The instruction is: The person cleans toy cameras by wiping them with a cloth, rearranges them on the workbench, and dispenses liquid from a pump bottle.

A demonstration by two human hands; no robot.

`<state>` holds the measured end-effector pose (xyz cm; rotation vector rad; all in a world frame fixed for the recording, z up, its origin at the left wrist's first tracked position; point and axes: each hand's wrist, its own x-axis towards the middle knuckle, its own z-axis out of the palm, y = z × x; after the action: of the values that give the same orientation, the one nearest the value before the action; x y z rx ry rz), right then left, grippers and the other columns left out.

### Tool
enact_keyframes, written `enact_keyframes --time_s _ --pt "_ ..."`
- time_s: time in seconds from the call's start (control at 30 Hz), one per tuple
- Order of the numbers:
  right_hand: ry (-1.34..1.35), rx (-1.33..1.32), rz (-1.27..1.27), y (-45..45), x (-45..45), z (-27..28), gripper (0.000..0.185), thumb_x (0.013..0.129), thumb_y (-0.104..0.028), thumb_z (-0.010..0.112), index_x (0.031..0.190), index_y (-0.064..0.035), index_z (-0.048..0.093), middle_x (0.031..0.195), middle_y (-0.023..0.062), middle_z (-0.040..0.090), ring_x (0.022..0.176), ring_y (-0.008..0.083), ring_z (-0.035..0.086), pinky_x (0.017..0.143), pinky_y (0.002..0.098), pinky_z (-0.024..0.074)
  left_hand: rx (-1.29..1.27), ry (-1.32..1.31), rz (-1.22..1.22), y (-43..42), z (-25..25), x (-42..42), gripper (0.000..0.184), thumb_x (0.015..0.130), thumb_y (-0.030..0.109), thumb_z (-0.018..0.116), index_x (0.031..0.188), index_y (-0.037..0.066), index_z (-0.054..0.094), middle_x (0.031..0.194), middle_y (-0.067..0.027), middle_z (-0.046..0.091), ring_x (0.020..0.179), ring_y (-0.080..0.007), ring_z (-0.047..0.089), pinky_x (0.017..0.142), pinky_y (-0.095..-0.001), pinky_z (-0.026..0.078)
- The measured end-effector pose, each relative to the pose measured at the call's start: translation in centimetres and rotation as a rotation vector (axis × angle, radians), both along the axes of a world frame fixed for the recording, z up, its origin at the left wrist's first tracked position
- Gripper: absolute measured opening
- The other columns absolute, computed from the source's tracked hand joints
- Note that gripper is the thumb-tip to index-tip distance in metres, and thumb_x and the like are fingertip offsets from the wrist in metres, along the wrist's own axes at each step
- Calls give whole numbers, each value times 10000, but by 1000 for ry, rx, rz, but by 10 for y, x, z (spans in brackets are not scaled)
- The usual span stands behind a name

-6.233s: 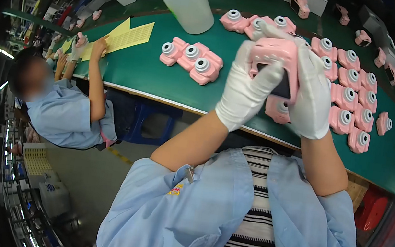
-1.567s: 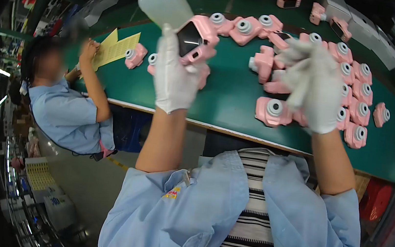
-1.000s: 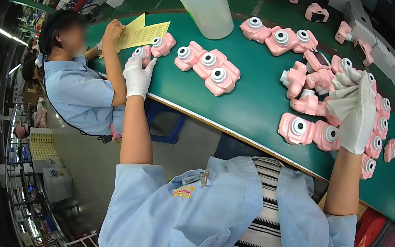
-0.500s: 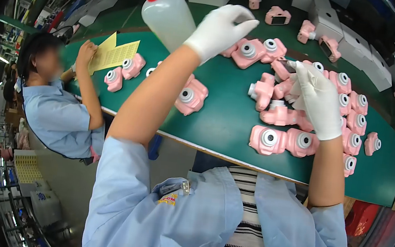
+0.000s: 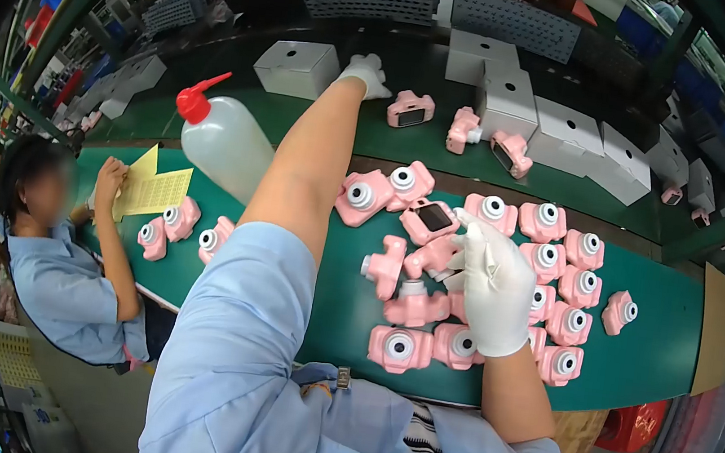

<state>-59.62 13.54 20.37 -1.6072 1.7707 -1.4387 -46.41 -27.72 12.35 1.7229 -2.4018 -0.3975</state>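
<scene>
My left hand (image 5: 365, 77), in a white glove, reaches far forward to the back shelf, right of a white box (image 5: 296, 69). Its fingers are bent, and the hand hides whatever is between them. Over the cameras on the green table, my gloved right hand (image 5: 491, 288) is closed, a small thin thing at its fingertips too small to name. Just left of it a pink camera (image 5: 429, 219) lies screen up. Another pink camera (image 5: 400, 349) sits at the front edge, lens up. Several more surround the right hand, some tipped on their sides.
A bottle with a red spout (image 5: 228, 142) stands left of my left forearm. Yellow sheets (image 5: 154, 192) lie near a co-worker (image 5: 69, 254) at the left. White boxes (image 5: 565, 136) and a few pink cameras (image 5: 410, 110) line the back shelf.
My left hand left a camera at the table's left, came back empty, then stretched forward to the shelf, over a spot where a pink camera stood. The view has tilted up; my right hand stays over the cameras.
</scene>
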Motion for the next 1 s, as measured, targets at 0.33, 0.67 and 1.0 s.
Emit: enact_keyframes --time_s 0.33,0.67,1.0 --pt "-652 168 63 -1 -9 16 288 1002 -221 495 1095 -4 659 773 54 644 602 86 597 523 212 470 252 1120 27 103 72 13 252 831 178 699 995 13 603 1039 -170 637 811 -221 671 718 -324 560" --pt "-29 -339 96 11 16 -7 391 900 -203 491 1236 -8 536 1237 141 576 1135 269 554 1015 354 395 1323 1999 45 370 83 4 318 962 255 535 1194 40 500 1152 -99 565 1084 -249 571 950 -358 500" --pt "537 -583 287 23 49 10 351 892 -188 526 1195 -26 597 1101 110 646 990 249 610 886 406 457 1421 2302 -396 419 46 41 398 1003 311 472 1345 107 462 1353 -70 508 1265 -210 478 1091 -390 354"
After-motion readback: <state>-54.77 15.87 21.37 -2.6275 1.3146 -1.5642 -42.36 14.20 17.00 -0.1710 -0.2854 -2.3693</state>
